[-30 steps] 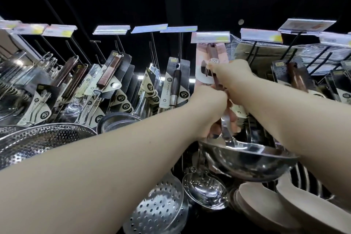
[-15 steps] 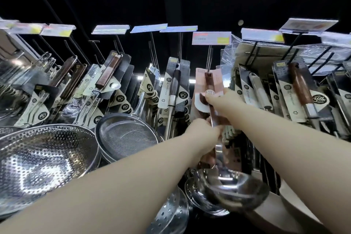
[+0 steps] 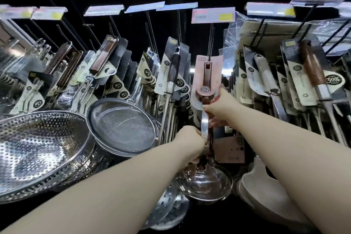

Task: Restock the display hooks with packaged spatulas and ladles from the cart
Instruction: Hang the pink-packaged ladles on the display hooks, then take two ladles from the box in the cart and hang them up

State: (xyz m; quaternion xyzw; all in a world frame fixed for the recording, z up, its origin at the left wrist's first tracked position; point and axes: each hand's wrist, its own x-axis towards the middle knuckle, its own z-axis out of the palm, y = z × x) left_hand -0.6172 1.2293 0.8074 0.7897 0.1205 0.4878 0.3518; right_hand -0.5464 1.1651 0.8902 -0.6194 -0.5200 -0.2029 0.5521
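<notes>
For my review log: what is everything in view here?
Steel ladle on pink card: one, silver and pink, centre, card top at hook.
Wire display hook: one, black, above card.
Pink price label: one, pink, above that hook.
Dark-carded utensils: many, black and cream, hanging both sides.
Perforated steel colander: one, silver, left.
Fine-mesh strainer: one, silver, left of centre.
Perforated steel skimmer: one, silver, bottom centre.
Left hand: one, grips ladle shaft.
Right hand: one, holds ladle handle.

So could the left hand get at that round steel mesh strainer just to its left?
Probably yes, once freed: the round steel mesh strainer lies close beside the left hand with nothing between them. But that hand grips the shaft of the pink-carded steel ladle, so it must let go first.
</notes>
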